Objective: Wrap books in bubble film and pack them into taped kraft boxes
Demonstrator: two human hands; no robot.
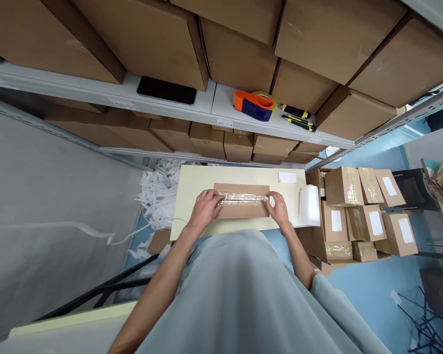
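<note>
A long, low cardboard box (243, 209) lies on the pale yellow table (195, 179), with shiny clear tape running along its middle seam. My left hand (205, 206) is at the box's left end, its fingers bent together on the end of the tape. At the right end my right hand (277, 207) pinches the tape and box edge between thumb and fingers. A white label (287, 177) lies near the table's back right, and a white roll (309, 205) rests at the right edge.
Taped boxes (344, 187) fill a large carton right of the table. Above the table, a shelf (210, 101) holds an orange and blue tape dispenser (254, 105), cutters (299, 122), a black phone (166, 90) and large boxes. White paper scraps (160, 189) lie at the left.
</note>
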